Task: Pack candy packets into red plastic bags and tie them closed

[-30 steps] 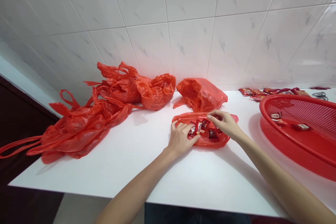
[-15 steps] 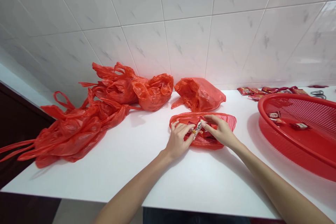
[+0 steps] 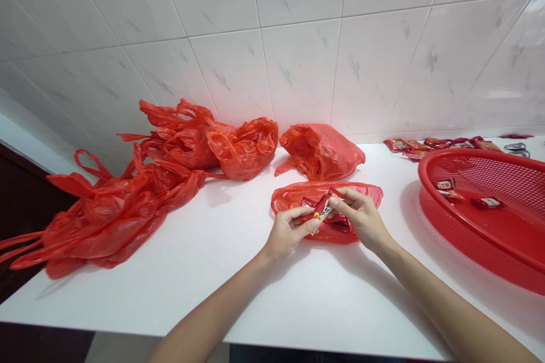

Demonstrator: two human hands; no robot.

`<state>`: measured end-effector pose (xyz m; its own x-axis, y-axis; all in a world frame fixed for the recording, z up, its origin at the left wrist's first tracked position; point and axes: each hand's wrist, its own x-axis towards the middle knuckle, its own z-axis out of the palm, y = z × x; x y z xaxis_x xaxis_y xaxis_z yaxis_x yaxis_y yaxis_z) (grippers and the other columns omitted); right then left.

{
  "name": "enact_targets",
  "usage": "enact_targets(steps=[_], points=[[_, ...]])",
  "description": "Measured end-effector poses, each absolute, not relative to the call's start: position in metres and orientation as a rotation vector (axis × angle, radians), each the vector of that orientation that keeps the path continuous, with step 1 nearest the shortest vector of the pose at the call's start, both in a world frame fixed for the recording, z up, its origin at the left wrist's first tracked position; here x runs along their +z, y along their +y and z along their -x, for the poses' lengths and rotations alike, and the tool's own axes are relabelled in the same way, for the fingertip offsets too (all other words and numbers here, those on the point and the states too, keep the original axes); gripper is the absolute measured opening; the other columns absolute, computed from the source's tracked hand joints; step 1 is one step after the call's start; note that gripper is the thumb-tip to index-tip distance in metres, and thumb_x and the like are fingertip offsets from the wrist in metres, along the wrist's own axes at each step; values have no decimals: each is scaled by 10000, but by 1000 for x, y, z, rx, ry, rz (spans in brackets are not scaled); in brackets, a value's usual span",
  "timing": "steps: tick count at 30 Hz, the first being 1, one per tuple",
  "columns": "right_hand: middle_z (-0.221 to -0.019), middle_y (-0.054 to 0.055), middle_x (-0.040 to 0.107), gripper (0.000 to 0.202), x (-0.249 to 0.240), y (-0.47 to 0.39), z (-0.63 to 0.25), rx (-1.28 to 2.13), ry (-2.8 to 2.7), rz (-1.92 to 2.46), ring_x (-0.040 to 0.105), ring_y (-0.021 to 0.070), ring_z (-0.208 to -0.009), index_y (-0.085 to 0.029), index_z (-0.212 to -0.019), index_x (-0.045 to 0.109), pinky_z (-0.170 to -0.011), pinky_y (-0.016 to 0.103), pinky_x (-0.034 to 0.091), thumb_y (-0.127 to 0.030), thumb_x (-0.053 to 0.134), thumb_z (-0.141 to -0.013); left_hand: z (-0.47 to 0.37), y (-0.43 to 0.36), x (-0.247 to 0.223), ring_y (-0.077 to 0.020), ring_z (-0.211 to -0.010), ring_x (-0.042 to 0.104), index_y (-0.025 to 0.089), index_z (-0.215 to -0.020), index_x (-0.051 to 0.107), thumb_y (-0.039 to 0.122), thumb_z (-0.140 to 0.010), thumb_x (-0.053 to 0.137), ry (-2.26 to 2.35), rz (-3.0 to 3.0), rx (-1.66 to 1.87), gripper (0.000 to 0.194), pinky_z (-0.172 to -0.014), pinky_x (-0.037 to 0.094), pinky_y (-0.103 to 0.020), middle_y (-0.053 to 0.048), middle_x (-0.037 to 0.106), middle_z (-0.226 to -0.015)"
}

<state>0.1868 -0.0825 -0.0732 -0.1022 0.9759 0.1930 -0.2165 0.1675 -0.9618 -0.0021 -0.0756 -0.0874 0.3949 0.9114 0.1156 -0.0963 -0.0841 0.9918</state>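
Note:
Over an open red plastic bag (image 3: 285,197), both my hands pinch one small red-and-white snack packet (image 3: 325,208). My left hand (image 3: 287,231) has the packet's lower left end between thumb and fingers. On its upper right end, my right hand (image 3: 361,216) grips with thumb and fingertips. Beneath the hands, more red packets (image 3: 341,224) lie inside the bag, partly covered by the fingers. The bag rests on the white table (image 3: 238,272) with its mouth spread wide.
A large red plastic basket (image 3: 481,255) on the right holds a few packets (image 3: 486,203). Behind it lie several packets (image 3: 415,147) and scissors (image 3: 517,149). Another red bag (image 3: 327,150) stands by the tiled wall (image 3: 298,74). Filled red bags (image 3: 110,215) are heaped at the left.
The packet has come up slightly out of the bag, tilted so more of its red face shows. Both hands have risen a little with it. The camera view has shifted slightly.

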Motion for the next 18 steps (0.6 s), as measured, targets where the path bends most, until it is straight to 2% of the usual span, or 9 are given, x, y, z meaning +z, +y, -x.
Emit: enact_targets(steps=[3, 7, 14, 18], points=[[-803, 28, 754, 311, -77, -82, -186, 1302, -1179, 834, 698, 175, -732, -201, -913, 724, -739, 302, 573, -493, 787, -825, 0, -80, -81, -134, -660, 584, 133, -875, 789, 448, -751, 827, 805, -1344, 1062, 341, -683, 503, -280, -43, 698, -720], [-831, 20, 756, 284, -78, -83, -185, 1264, -1145, 809, 684, 145, -724, -214, -920, 720, -726, 262, 553, -478, 781, -839, 0, -82, -80, -130, -646, 579, 136, -802, 774, 436, -717, 857, 840, -1271, 1117, 323, -696, 503, -285, -31, 690, -678], [-761, 0, 722, 238, -73, -87, -184, 1179, -1161, 794, 647, 126, -678, -208, -809, 700, -681, 246, 532, -423, 797, -836, 0, -79, -84, -152, -734, 638, 149, -990, 802, 392, -683, 890, 734, -1204, 967, 402, -742, 529, -300, -76, 755, -881], [-720, -9, 692, 264, -72, -90, -183, 1164, -1187, 824, 617, 120, -664, -203, -793, 690, -644, 233, 498, -441, 798, -828, 1, -82, -84, -180, -776, 668, 126, -1022, 798, 383, -689, 887, 702, -1218, 830, 430, -773, 549, -322, -94, 759, -892]])
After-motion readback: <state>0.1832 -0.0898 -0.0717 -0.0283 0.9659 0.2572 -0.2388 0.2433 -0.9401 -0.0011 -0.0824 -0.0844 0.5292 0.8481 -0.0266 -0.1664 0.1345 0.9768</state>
